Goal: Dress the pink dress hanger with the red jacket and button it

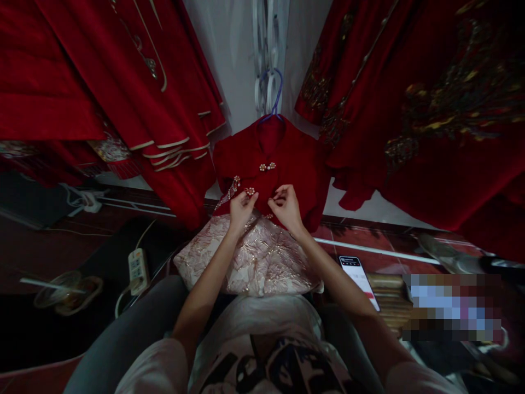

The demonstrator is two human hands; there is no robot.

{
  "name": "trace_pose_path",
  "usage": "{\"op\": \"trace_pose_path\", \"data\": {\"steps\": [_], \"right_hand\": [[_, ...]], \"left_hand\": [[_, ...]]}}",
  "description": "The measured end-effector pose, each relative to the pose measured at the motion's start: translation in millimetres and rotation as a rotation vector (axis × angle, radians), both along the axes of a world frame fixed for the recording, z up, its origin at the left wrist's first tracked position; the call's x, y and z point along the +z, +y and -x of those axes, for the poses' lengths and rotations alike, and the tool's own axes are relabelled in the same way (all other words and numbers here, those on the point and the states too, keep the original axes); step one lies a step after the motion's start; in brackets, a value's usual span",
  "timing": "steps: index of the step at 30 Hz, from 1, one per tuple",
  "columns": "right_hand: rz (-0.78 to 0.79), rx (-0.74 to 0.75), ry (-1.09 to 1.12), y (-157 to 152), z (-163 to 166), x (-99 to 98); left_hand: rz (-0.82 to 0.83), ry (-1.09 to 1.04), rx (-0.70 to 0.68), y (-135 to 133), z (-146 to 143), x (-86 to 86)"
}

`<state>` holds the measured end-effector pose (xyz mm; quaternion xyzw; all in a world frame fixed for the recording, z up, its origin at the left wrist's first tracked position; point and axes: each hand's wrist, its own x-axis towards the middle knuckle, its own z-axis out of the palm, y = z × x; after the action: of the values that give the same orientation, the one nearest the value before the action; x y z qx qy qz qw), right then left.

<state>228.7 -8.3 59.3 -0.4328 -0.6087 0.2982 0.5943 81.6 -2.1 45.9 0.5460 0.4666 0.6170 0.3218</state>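
A red jacket (305, 150) with a stand collar hangs in front of me on a purple hanger (278, 90). One beaded flower fastener (267, 167) is done up below the collar. My left hand (243, 210) pinches the front flap beside a second beaded flower button (251, 191). To its right, my right hand (286, 208) is closed in a pinch against the jacket front; what lies between its fingertips is too small to make out. Beaded trim (233, 186) runs down the left side of the jacket. Below it spreads a pale pink-gold brocade skirt (262, 260) over my lap.
Red garments (156, 93) hang at the left, and embroidered red ones (410, 137) at the right. A phone (359, 282) lies on a slatted wooden surface (388, 301). On the left are a power strip (138, 271) and a plastic cup with a straw (65, 293).
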Motion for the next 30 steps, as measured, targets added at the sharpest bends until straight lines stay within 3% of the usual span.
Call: {"op": "trace_pose_path", "data": {"steps": [4, 9, 14, 18, 23, 26, 28, 30], "right_hand": [[-0.052, 0.093, -0.07, -7, 23, 13.2], [-0.042, 0.162, -0.078, -1, 46, 28.3], [-0.075, 0.183, -0.121, 14, 58, 18.1], [-0.11, 0.223, -0.215, 27, 66, 6.5], [-0.075, 0.016, -0.31, 31, 74, 2.3], [-0.057, -0.068, -0.379, 28, 79, 3.8], [-0.013, -0.111, -0.429, 27, 82, 5.5], [0.048, -0.171, -0.48, 28, 85, 7.2]], "left_hand": [[-0.051, -0.167, 0.199, 2, 5, 4.9], [-0.045, -0.279, 0.248, 0, 0, 0.6], [-0.009, -0.21, 0.358, 6, 10, -8.3], [-0.131, -0.027, 0.482, 16, 27, -12.5], [-0.153, 0.115, 0.399, 23, 31, -15.5], [-0.149, 0.191, 0.526, 26, 25, -18.4], [-0.137, 0.15, 0.561, 31, 20, -23.8], [-0.102, 0.079, 0.508, 37, 16, -31.9]]}}
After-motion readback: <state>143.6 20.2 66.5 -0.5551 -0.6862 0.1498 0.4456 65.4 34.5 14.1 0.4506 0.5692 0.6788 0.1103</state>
